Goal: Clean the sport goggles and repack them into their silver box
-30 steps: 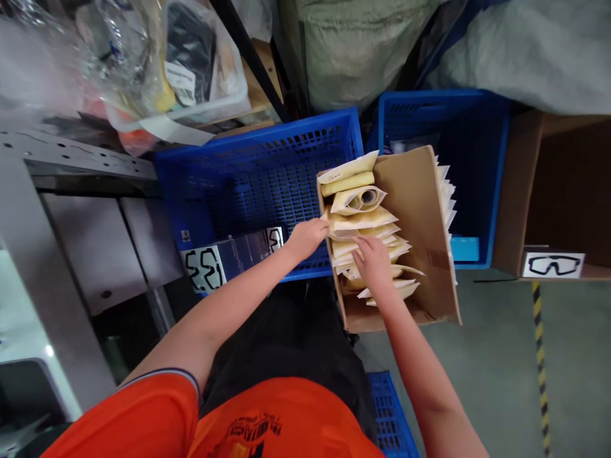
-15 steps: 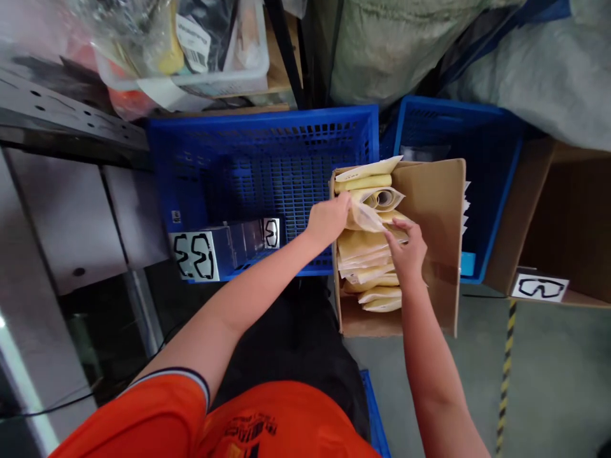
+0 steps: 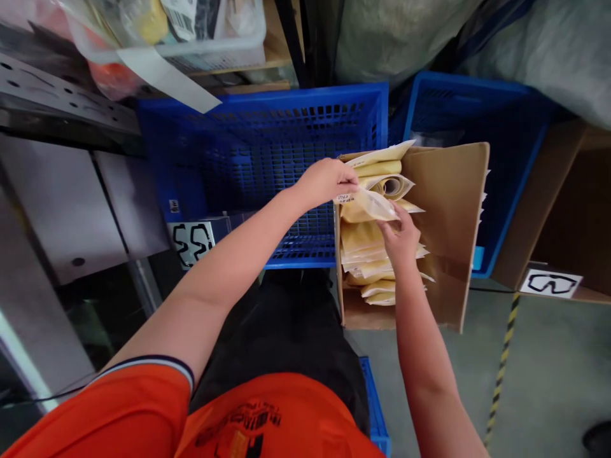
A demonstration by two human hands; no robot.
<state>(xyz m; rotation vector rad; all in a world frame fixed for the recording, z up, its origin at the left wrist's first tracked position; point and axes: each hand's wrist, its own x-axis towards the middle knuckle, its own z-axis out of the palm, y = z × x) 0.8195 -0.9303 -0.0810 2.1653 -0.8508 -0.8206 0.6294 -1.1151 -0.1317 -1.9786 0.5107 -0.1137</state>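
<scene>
A pale yellow envelope (image 3: 375,203) stretches between my hands over the cardboard box (image 3: 453,210). Closed on its left end, my left hand (image 3: 329,181) has a small label with writing just below the fingers. My right hand (image 3: 402,236) pinches the envelope's right end between thumb and fingers. Inside the box, more yellow envelopes (image 3: 365,238) stand packed in a row from back to front. One behind the held envelope gapes at its end and shows a rolled, tube-like thing (image 3: 392,186). What the held envelope contains is hidden.
A large blue crate (image 3: 300,261) stands left of the box, with a label card (image 3: 193,242) at its front left. Another blue crate (image 3: 534,159) and a second cardboard box (image 3: 513,235) are on the right. Behind them bulge grey sacks (image 3: 405,44). A white tub (image 3: 229,51) sits upper left.
Both hands keep hold of the envelope; my left hand has shifted slightly up, uncovering the written label. The view has moved a little, and a white strip now hangs over the left crate's back rim.
</scene>
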